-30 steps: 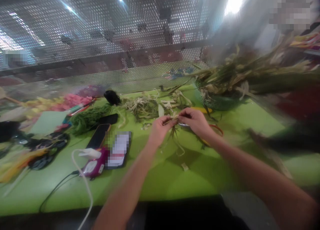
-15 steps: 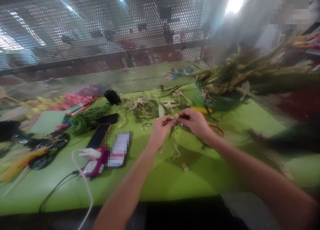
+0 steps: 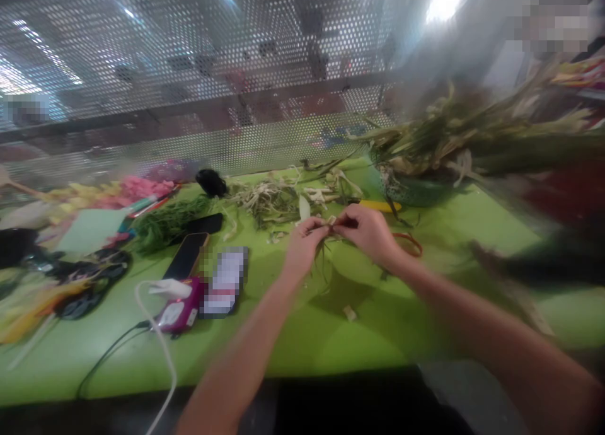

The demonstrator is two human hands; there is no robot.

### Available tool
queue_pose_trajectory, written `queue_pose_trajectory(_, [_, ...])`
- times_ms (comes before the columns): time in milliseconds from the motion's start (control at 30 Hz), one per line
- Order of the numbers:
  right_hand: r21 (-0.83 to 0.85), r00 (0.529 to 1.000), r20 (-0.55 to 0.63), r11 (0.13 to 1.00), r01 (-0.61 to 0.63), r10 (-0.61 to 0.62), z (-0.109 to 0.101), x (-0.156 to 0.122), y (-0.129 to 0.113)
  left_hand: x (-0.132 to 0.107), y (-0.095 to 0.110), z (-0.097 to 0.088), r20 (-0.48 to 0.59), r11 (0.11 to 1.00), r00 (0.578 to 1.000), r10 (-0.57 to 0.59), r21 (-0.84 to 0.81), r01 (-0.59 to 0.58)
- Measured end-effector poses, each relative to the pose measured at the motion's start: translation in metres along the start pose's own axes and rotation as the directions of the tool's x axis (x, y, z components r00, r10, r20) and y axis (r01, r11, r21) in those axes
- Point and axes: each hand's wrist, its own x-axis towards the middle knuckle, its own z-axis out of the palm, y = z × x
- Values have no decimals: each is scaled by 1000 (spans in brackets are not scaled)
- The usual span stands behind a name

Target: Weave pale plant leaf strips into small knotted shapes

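Note:
My left hand [image 3: 306,244] and my right hand [image 3: 367,231] meet fingertip to fingertip above the green table [image 3: 283,340]. Both are closed in a pinch on a small bunch of dried plant strands [image 3: 323,258], whose thin ends hang down below the fingers. The pale top of the bunch shows between the fingertips; the rest of the grip is hidden. A small pale scrap [image 3: 350,313] lies on the table beneath my hands. Just beyond them is a heap of dried plant strips [image 3: 269,198].
A green basket [image 3: 425,192] heaped with long dried leaves [image 3: 435,139] stands at back right. To the left are a phone [image 3: 225,280], a darker phone [image 3: 188,255], a magenta power adapter [image 3: 177,318] with cables, and green plant material [image 3: 161,227]. A perforated metal screen [image 3: 189,126] rises behind.
My hands stay pinched together in nearly the same place. The strands hanging below them have shifted, and the long curled end seen before no longer shows clearly.

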Motion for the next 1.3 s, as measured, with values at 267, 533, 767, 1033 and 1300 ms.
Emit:
queue_pose_trajectory(267, [213, 987, 151, 974, -79, 47, -3, 5, 7, 0, 4, -4, 21, 991, 999, 44, 125, -47])
queue_pose_trajectory(533, [-15, 1000, 4, 1000, 10, -10, -1, 4, 7, 0, 6, -3, 103, 987, 994, -27, 160, 10])
queue_pose_trajectory(767, [-82, 999, 31, 997, 11, -9, -3, 5, 4, 0, 10, -5, 122, 977, 992, 28, 207, -53])
queue_pose_trajectory(1033, [211, 996, 30, 974, -88, 84, 5, 2, 6, 2, 2, -3, 17, 996, 1000, -2, 89, 0])
queue_pose_trajectory(1300, [115, 998, -16, 992, -53, 55, 6, 1, 5, 5, -6, -1, -37, 999, 999, -24, -27, 23])
